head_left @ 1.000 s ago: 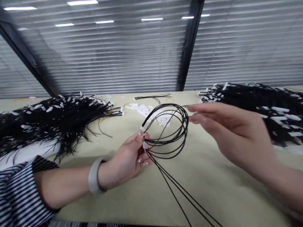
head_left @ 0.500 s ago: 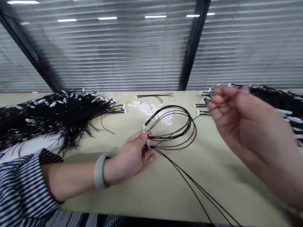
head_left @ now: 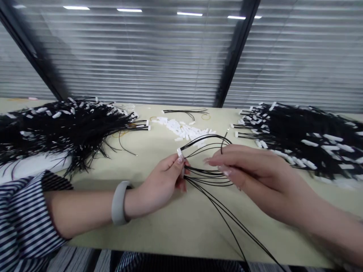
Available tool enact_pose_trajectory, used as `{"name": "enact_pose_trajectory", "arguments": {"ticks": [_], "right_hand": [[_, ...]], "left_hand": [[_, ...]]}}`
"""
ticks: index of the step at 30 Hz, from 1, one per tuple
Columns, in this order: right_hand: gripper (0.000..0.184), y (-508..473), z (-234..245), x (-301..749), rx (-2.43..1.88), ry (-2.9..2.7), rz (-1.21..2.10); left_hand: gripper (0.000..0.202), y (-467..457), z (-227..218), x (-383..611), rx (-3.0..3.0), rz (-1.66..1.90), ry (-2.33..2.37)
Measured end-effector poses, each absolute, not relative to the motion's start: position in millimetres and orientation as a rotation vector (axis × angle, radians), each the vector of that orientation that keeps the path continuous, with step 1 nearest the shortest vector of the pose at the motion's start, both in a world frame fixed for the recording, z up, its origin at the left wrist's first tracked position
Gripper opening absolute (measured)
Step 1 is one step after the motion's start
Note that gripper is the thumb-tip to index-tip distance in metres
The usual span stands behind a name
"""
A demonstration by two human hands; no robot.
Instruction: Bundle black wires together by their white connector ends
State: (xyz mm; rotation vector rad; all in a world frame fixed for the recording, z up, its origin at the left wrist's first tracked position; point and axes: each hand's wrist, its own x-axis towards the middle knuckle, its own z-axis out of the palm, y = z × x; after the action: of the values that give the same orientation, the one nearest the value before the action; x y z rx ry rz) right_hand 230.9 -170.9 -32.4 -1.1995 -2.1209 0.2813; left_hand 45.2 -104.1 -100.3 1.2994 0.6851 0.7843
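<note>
My left hand (head_left: 163, 181) rests on the table and pinches a small white connector (head_left: 179, 152) from which several thin black wires (head_left: 208, 175) loop to the right and trail off toward the near right edge. My right hand (head_left: 249, 170) reaches in from the right, its fingers pressed together on one black wire whose metal-tipped end (head_left: 227, 133) sticks up above the knuckles. The two hands are a few centimetres apart over the wire loop.
A big heap of black wires with white connectors (head_left: 65, 128) lies at the left, another heap (head_left: 300, 132) at the right. Loose white connectors (head_left: 184, 130) are scattered at the middle back on the pale table (head_left: 181, 223). Window blinds stand behind.
My right hand was lifted to the right with a wire half a second ago; now it has come down and left to the loop beside my left hand. The left hand has barely moved.
</note>
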Motion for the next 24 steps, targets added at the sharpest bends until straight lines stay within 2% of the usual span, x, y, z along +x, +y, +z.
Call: {"name": "enact_pose_trajectory", "arguments": {"ticks": [2, 6, 8, 9, 13, 16, 20, 24], "right_hand": [[0.022, -167.9, -35.7, 229.5, -1.184, -2.063, 0.340], [0.047, -168.9, -46.4, 228.7, -1.131, -1.937, 0.516], [0.053, -169.2, -48.9, 228.2, -1.180, -1.914, 0.558], [0.050, -168.9, -48.8, 227.8, -1.228, -1.917, 0.560], [0.016, -166.6, -43.6, 226.8, -1.313, -2.000, 0.432], [0.018, -167.2, -43.8, 227.6, -1.241, -2.050, 0.363], [0.036, -168.7, -50.1, 228.0, -1.341, -1.996, 0.368], [0.025, -167.3, -49.3, 228.1, -1.246, -2.093, 0.287]], "left_hand": [[0.029, -105.2, -99.9, 44.6, 1.333, 0.759, 0.696], [0.031, -107.9, -99.5, 44.5, 1.384, 0.722, 0.707], [0.030, -108.4, -99.6, 44.7, 1.393, 0.733, 0.700], [0.029, -108.4, -99.6, 44.8, 1.397, 0.738, 0.693], [0.028, -108.4, -98.2, 44.9, 1.419, 0.724, 0.660], [0.028, -109.0, -96.9, 44.6, 1.422, 0.697, 0.650], [0.027, -110.0, -95.5, 43.5, 1.436, 0.688, 0.650], [0.027, -110.2, -94.3, 42.5, 1.526, 0.661, 0.642]]}}
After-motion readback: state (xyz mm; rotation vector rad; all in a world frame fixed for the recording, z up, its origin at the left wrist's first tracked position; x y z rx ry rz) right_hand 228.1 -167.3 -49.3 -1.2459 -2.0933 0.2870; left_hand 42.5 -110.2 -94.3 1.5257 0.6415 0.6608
